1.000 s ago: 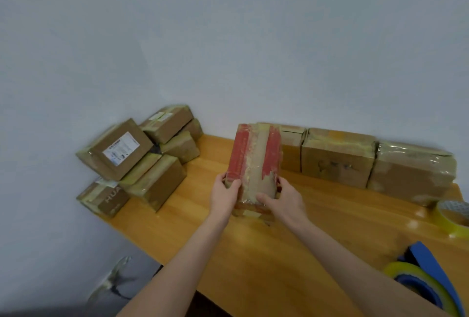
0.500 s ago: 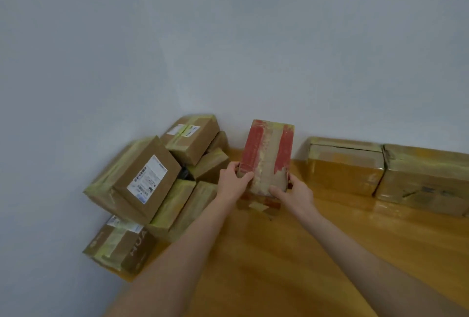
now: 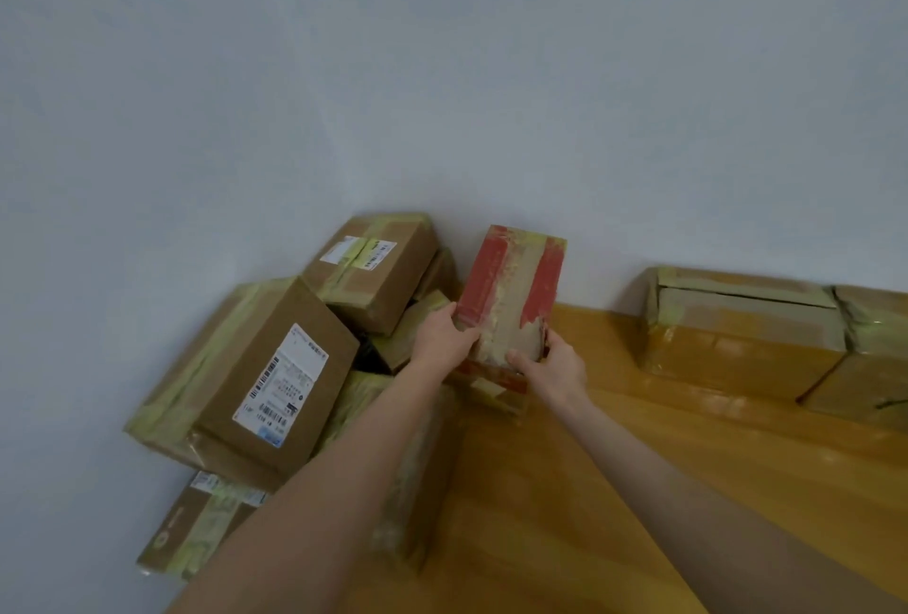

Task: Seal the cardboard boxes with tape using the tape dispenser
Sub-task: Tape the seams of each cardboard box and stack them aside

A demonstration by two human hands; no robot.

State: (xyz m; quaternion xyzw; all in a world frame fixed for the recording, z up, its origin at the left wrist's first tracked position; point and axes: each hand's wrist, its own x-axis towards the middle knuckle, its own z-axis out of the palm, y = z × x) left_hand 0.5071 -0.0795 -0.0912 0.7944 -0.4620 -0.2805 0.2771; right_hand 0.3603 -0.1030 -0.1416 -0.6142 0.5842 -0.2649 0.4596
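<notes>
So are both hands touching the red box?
Touching. The head view shows the left hand gripping the left edge of the red box, and the right hand gripping its lower right corner, thumb on the front.

A wooden desk with a glossy orange-brown top fills the lower right, light glinting along its planks. A plain pale grey wall rises behind it, meeting its far edge and filling the upper half.

Parcel-packing corner: taped boxes, wooden table
</notes>
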